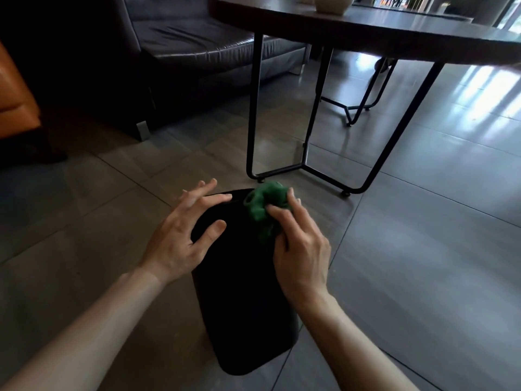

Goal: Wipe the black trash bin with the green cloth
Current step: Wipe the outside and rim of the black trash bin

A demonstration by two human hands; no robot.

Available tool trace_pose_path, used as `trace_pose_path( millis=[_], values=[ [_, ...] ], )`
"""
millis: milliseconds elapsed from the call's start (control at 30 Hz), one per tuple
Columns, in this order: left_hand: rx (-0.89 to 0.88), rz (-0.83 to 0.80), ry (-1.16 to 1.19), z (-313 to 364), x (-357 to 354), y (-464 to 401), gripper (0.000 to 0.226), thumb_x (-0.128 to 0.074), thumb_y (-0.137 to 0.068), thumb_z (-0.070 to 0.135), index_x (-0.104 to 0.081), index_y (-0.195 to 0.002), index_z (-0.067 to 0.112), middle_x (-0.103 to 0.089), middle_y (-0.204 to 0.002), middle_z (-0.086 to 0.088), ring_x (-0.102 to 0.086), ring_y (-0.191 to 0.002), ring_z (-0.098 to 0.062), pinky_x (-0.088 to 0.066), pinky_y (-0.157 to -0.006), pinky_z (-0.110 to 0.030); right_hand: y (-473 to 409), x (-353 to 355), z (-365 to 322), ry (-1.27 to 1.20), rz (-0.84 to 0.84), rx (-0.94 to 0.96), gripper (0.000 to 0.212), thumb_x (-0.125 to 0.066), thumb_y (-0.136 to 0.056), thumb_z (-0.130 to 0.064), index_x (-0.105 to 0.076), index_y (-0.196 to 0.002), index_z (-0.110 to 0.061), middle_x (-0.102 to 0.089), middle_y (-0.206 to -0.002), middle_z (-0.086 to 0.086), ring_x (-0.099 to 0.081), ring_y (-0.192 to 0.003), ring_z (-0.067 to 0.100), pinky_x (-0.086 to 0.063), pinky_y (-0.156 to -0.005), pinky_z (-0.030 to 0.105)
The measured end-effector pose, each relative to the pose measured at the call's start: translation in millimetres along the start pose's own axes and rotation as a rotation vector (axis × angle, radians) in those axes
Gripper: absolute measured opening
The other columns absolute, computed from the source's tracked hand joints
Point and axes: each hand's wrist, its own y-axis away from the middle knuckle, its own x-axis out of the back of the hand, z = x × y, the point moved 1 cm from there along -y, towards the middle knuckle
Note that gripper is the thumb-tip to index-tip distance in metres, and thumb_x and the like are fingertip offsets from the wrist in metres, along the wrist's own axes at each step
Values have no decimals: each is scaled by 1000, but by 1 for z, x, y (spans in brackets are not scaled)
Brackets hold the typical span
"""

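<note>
Your black trash bin (242, 292) sits on the tiled floor at the centre of your view, a tall matte body with rounded corners, its long axis running from 6 o'clock up toward 12. The surface is too dark to show any detail. Your green cloth (263, 204) is bunched into a crumpled wad against the bin's far end, at about 1 o'clock from the bin's middle, touching the black surface.

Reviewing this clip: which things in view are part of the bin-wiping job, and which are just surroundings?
Part of the job:
black trash bin
green cloth, bunched in the right hand
left hand, open, resting on the bin

Just surroundings:
round table
pale pot on it
dark sofa
orange seat
</note>
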Motion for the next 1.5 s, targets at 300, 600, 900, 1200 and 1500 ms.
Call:
trace_pose_path(
  millis=[300,600,900,1200,1500],
  values=[
    [-18,-18,-21,-2,-2,3,41,-53,-99,46,-55,-139,38,-38,-161,12,-27,-154,-8,-24,-124,-55,139,11,40,74,-347,117,52,-88,-78,-10,-72,-121,-35,-54,-153,4,-59,-134,24,-64,-72,36],
    [-68,0,-32,9,-13,0,38,-54,-99,44,-58,-137,36,-39,-161,12,-28,-154,-9,-19,-127,-45,6,15,5,41,47,-6,38,-73,-83,-3,-77,-113,-26,-67,-135,3,-69,-110,26,-59,-63,37],
    [-2,48,-14,3,-4,11,42,-52,-98,47,-60,-136,33,-42,-159,10,-32,-152,-11,-24,-125,-52,121,12,31,180,-267,92,31,-56,-87,-22,-71,-113,-29,-66,-135,8,-72,-106,29,-55,-41,35],
    [-28,22,-43,11,-10,9,42,-54,-97,46,-61,-136,33,-41,-160,10,-31,-153,-11,-20,-125,-36,23,13,-8,74,-50,9,42,-79,-82,-9,-73,-117,-31,-66,-133,1,-66,-110,23,-56,-52,34],
    [3,43,-41,10,-9,13,43,-51,-98,48,-60,-137,34,-39,-160,12,-30,-153,-11,-22,-126,-41,115,8,25,124,-241,-84,55,-86,-62,9,-75,-109,-19,-66,-125,11,-69,-102,32,-58,-48,37]
  ],
)
